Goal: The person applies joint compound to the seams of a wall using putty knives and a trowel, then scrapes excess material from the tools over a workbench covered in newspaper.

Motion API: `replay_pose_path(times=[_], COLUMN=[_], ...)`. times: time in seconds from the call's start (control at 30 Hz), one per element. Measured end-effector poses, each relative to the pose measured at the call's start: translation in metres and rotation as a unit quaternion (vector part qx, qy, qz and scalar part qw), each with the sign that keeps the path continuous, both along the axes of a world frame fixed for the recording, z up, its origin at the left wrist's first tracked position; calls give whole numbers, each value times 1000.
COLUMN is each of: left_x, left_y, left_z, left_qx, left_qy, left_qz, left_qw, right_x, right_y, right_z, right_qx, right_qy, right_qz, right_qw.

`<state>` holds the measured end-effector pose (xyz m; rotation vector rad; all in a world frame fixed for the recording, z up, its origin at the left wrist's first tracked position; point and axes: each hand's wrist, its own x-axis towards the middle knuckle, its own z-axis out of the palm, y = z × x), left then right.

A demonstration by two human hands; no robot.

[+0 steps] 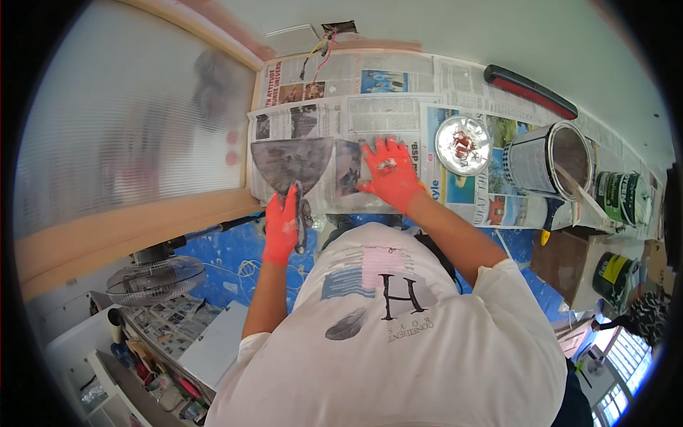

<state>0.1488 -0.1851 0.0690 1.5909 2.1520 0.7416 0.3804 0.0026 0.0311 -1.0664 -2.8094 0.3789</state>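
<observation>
Both my hands wear stained orange-red gloves. My left hand [282,224] is closed round the dark handle of a grey, half-round pan that looks like a dustpan [292,162]. Its straight edge faces away from me over the newspaper [348,110] covering the worktop. To the right of it my right hand [391,172] lies palm down on the paper, fingers spread, holding nothing. A whitish smear marks the back of that glove. A shiny round metal lid [463,145] with reddish-brown residue lies just beyond it to the right.
A large tin [528,162] with a wooden stick stands at the right, beside a green tub [617,198]. A long black-and-red tool [530,92] lies against the wall. Loose wires [324,53] hang at the back. A ribbed translucent panel [142,128] and fan [155,280] are left.
</observation>
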Motion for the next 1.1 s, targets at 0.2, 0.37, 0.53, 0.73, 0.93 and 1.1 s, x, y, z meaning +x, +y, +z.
replay_pose_path(times=[0.2, 0.37, 0.53, 0.73, 0.93, 1.1], left_x=[15, 2, -22, -19, 2, 10], left_y=[-10, -17, -19, -23, -17, -47], left_z=[6, 13, 3, -47, -65, -74], left_qx=[37, 84, 52, -68, -291, -273], left_qy=[-330, -573, -798, -905, -882, -773], left_qz=[179, 224, 66, 29, -79, -92], left_qw=[926, 784, 596, 420, -362, -565], right_x=[-12, 2, 9, -49, -90, -95], right_y=[6, -36, -80, -161, -196, -217], right_z=[32, 53, 85, 155, 148, 153], right_qx=[-50, -213, -298, 49, 94, 87], right_qy=[-35, 248, 475, 379, 232, 231], right_qz=[11, -13, -257, 16, 52, 65], right_qw=[998, 945, 787, 924, 967, 967])
